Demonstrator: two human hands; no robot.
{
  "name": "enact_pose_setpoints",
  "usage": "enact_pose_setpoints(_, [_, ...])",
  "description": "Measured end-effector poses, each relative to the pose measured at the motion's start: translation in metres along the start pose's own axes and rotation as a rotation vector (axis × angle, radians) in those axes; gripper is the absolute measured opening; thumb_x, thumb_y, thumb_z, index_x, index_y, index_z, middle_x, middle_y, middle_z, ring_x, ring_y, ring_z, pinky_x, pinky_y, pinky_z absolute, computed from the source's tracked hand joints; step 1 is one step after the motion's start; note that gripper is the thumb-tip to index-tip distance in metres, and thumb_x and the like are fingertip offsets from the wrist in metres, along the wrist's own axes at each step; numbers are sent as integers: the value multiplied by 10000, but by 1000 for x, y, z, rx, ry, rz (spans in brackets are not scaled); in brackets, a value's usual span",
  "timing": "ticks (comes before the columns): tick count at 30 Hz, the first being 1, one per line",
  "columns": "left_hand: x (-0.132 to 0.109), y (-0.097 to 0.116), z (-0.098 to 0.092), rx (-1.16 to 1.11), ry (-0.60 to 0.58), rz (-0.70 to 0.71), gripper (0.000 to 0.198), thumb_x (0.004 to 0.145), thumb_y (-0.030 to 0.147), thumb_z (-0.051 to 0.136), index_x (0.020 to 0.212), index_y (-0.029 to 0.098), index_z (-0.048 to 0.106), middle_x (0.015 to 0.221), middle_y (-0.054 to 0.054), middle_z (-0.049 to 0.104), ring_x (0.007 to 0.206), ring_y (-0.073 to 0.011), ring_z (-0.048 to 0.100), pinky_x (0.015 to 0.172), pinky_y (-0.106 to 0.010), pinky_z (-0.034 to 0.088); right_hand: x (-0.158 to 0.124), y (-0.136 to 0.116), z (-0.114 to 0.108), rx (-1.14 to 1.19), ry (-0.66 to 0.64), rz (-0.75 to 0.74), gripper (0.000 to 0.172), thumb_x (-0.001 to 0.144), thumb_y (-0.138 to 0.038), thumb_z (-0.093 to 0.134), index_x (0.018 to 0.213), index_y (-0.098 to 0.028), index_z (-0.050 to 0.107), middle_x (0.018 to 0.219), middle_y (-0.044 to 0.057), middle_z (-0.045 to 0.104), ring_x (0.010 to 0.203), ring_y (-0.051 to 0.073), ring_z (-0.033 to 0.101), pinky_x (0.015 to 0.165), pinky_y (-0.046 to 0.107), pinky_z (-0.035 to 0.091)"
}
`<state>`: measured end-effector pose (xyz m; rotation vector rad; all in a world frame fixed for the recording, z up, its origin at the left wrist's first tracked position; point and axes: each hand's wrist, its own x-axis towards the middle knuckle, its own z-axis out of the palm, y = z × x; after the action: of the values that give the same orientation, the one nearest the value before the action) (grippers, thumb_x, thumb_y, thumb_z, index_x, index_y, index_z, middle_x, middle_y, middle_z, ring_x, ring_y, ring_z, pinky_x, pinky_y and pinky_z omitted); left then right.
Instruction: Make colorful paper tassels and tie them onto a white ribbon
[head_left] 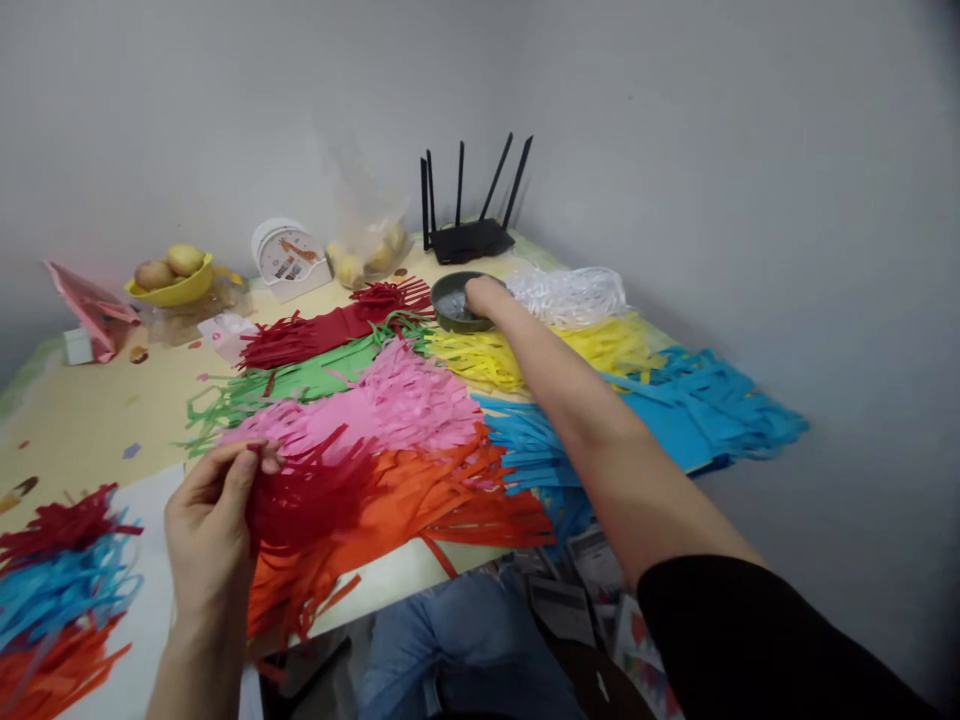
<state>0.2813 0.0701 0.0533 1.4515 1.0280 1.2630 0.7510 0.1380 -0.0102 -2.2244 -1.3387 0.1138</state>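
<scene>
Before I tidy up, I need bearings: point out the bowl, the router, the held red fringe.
bowl point(438, 301): head view, left rim.
router point(471, 241): head view, black base.
held red fringe point(315, 495): head view, middle strips.

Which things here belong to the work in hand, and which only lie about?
In use: left hand holding red fringed paper; right hand in green bowl; pink fringed sheet.
Lying about: router; yellow fruit bowl; plastic bag of fruit.
</scene>
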Motion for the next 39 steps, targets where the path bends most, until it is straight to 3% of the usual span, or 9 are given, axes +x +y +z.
enact_pose_setpoints(3, [3, -1, -1, -19, 16, -38, 247, 756, 393, 837, 879, 207, 732, 712, 29, 683, 737, -110, 656, 785, -200, 535, -12, -15, -14, 70, 66, 32, 150, 938, -144, 581, 1003, -72, 695, 960, 165, 747, 979, 241, 720, 961, 403, 540])
enact_pose_setpoints(6, [6, 0, 7, 4, -50, -37, 229, 751, 352, 828, 888, 193, 737, 720, 12, 709, 708, -108, 664, 729, -193, 526, -45, -56, -22, 318, 66, -66, 191, 952, -182, 543, 1083, -112, 663, 920, 97, 768, 802, 152, 738, 819, 291, 583])
enact_pose_setpoints(8, [6, 5, 18, 20, -98, 15, 195, 761, 322, 804, 878, 182, 734, 720, 1, 718, 689, -113, 671, 707, -203, 528, -80, -93, -22, 726, -13, -227, 146, 893, -236, 645, 995, -134, 665, 865, 70, 773, 737, 134, 734, 748, 258, 589])
enact_pose_setpoints(10, [4, 12, 29, 42, -135, 101, 159, 785, 304, 770, 866, 174, 727, 719, -7, 720, 671, -123, 677, 680, -218, 535, -121, -129, -21, 964, -142, -390, 202, 832, -309, 733, 933, -147, 670, 817, 52, 770, 726, 136, 732, 719, 249, 590])
enact_pose_setpoints(15, [-7, 24, 42, 162, -182, 345, 110, 857, 271, 703, 883, 170, 736, 753, -22, 741, 689, -133, 694, 666, -229, 544, -201, -182, -26, 986, -281, -580, 224, 841, -351, 733, 919, -146, 688, 801, 41, 771, 687, 126, 723, 675, 226, 576])
enact_pose_setpoints(19, [-19, 27, 34, 254, -181, 431, 87, 874, 222, 682, 897, 177, 753, 822, -28, 768, 750, -134, 710, 708, -227, 553, -223, -193, -30, 1003, -309, -592, 228, 848, -360, 735, 907, -145, 687, 829, 48, 784, 759, 146, 752, 702, 228, 582])
enact_pose_setpoints(27, [-41, 43, 23, 305, -149, 437, 74, 865, 230, 680, 839, 178, 726, 783, -15, 747, 681, -124, 676, 643, -218, 533, -242, -202, -32, 1204, -408, -494, 266, 765, -351, 823, 887, -149, 701, 811, 40, 770, 749, 137, 740, 730, 245, 600])
enact_pose_setpoints(33, [-49, 46, 20, 315, -155, 447, 63, 855, 214, 673, 830, 182, 721, 754, -6, 729, 643, -114, 644, 594, -209, 496, -251, -205, -35, 1286, -436, -458, 312, 748, -401, 841, 833, -138, 698, 694, 26, 730, 615, 112, 680, 627, 231, 576])
enact_pose_setpoints(39, [-49, 44, 13, 418, -199, 530, 77, 882, 216, 655, 847, 190, 718, 796, -13, 737, 691, -134, 649, 673, -251, 496, -258, -205, -35, 1229, -387, -482, 324, 801, -438, 793, 858, -138, 684, 700, 31, 727, 619, 106, 674, 620, 217, 553])
